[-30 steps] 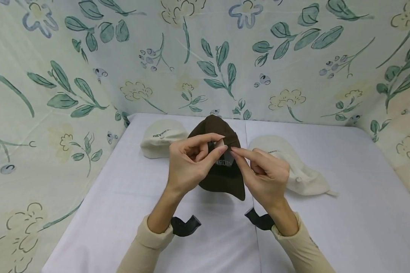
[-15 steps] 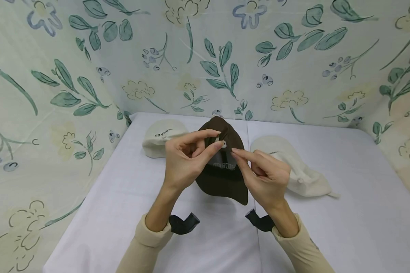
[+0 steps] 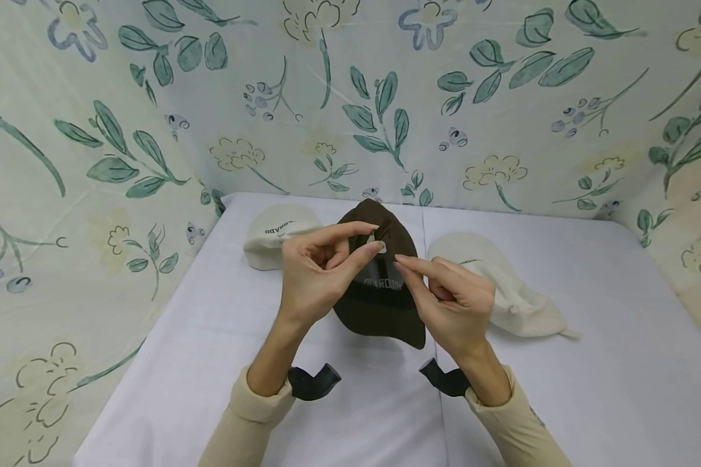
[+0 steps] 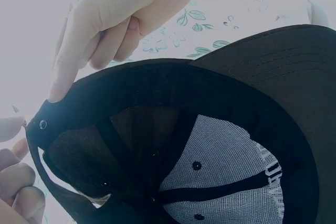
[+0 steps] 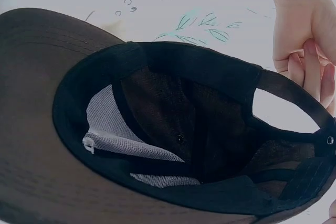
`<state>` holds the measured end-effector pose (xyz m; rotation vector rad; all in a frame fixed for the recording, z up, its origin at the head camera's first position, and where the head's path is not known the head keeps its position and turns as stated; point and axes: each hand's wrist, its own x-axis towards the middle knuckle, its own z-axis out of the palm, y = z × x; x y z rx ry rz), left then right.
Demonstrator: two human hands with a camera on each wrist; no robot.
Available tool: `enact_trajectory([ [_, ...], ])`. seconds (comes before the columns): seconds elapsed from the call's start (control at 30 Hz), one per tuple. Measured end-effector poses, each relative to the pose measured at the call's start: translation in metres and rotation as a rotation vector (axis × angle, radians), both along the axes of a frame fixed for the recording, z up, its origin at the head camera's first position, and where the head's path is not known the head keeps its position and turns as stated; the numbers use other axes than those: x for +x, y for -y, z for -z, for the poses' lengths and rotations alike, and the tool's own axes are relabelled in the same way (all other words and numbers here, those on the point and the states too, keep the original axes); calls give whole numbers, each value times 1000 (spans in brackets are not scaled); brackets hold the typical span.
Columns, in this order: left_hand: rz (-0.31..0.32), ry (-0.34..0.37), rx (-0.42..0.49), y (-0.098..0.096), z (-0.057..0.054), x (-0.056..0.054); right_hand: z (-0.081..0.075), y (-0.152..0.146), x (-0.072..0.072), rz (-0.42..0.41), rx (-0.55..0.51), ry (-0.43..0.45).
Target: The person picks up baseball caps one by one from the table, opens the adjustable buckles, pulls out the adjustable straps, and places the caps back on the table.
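Note:
A dark brown baseball cap point(image 3: 379, 318) hangs between the two hands above the table, brim down and its inside facing me. My left hand point(image 3: 321, 275) pinches the back edge of the cap between thumb and forefinger. In the left wrist view, its fingertip lies at the band beside a small metal snap point(image 4: 43, 124). My right hand point(image 3: 455, 292) pinches the back strap area from the other side, thumb against forefinger. Inside the crown, white mesh backing point(image 4: 210, 150) shows behind the embroidered lettering. The right wrist view shows the strap opening point(image 5: 286, 109) at the cap's back.
Behind the left hand, a cream cap point(image 3: 268, 253) with dark lettering stands on the white-covered table point(image 3: 210, 363). Another cream cap point(image 3: 519, 305) lies at the right, partly behind the right hand. Floral fabric point(image 3: 327, 130) encloses the back and sides.
Over the first half second the brown cap shifts slightly right and down, and the left hand draws a little left. Since then hands and cap stay almost still.

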<state>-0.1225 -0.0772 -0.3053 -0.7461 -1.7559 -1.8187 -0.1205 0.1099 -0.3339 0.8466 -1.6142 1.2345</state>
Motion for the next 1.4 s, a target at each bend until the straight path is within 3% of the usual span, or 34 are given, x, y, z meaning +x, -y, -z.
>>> enact_trajectory([
  [1.0, 19, -6, 10, -1, -1, 0, -1, -1, 2, 6, -4, 14],
  [1.4, 56, 41, -15, 1, 0, 0, 0, -3, 0, 1, -28, 25],
])
